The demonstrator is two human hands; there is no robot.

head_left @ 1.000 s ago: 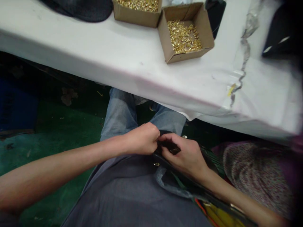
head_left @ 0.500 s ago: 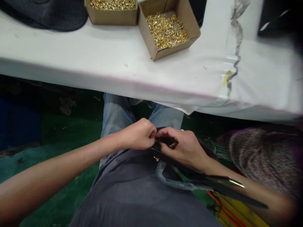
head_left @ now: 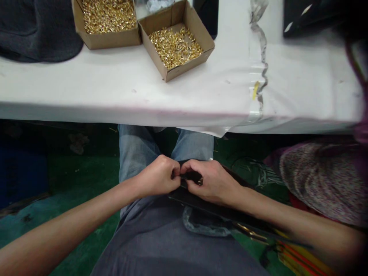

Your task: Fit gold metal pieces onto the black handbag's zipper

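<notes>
Black leather-like piece (head_left: 198, 200), smooth, long and narrow as seen from above, lies across the lap at the lower centre of the frame, slanting down toward the lower right. The left hand (head_left: 159, 176) is curled almost into a fist on its near end, though the fingertips are hidden; the right hand (head_left: 214, 182) grips it too, thumb and forefinger bowed into a narrow ring, with a small shiny gold fitting (head_left: 200, 182) beside the thumb. Below hangs a rounded loop (head_left: 201, 230) in cloudy, crinkled plastic, and farther right a slim polished gold bar (head_left: 250, 231). Soft grey cloth (head_left: 161, 241) covers the person's front, above faded blue jeans (head_left: 133, 153). Across the upper half runs a table (head_left: 86, 86) under a creased white covering, its ragged grey seam (head_left: 262, 46) taped near a yellow scrap (head_left: 255, 90). Two open cardboard boxes (head_left: 116, 41) of tiny glittering gold pieces (head_left: 174, 48) stand at upper centre, with dark woven cloth (head_left: 57, 40) at upper left. Beneath, the scuffed floor (head_left: 94, 218) is green; speckled fabric (head_left: 316, 180) bunches at right.
</notes>
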